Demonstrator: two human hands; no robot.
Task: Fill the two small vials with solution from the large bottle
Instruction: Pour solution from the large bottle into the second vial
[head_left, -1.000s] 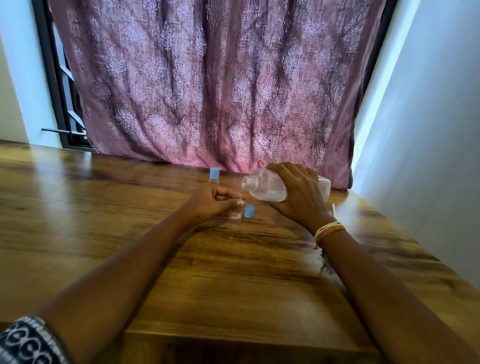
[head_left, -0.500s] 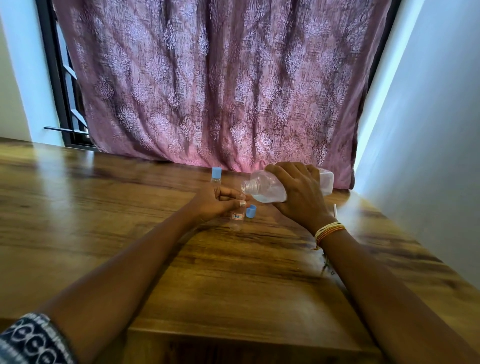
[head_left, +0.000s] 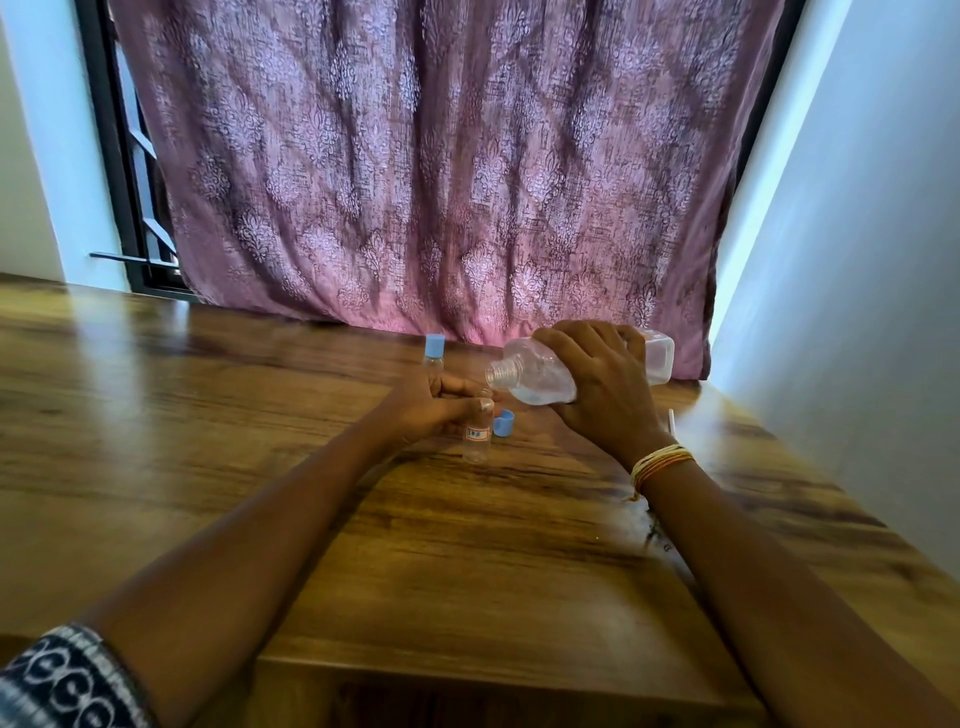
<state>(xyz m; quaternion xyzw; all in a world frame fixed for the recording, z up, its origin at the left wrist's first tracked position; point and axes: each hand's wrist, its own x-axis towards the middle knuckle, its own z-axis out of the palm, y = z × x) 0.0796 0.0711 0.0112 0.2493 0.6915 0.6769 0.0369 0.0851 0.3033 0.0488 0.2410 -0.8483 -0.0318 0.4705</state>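
My right hand (head_left: 602, 395) grips the large clear bottle (head_left: 535, 376), tipped almost level with its open threaded mouth pointing left, just above my left hand. A little liquid shows in its lower side. My left hand (head_left: 436, 408) pinches the neck of an uncapped small vial (head_left: 478, 439) with a small label, standing upright on the wooden table (head_left: 260, 467). Its blue cap (head_left: 504, 422) lies on the table just right of it. A second vial (head_left: 434, 358), with a blue cap on, stands upright behind my left hand.
A pink patterned curtain (head_left: 441, 182) hangs along the table's far edge. A white wall (head_left: 857, 286) runs close on the right. A thin white stick-like thing (head_left: 671, 420) lies beyond my right wrist. The table's near edge is at the bottom.
The bottle's mouth has stayed over the held vial, shifting only slightly. Both hands keep their holds.
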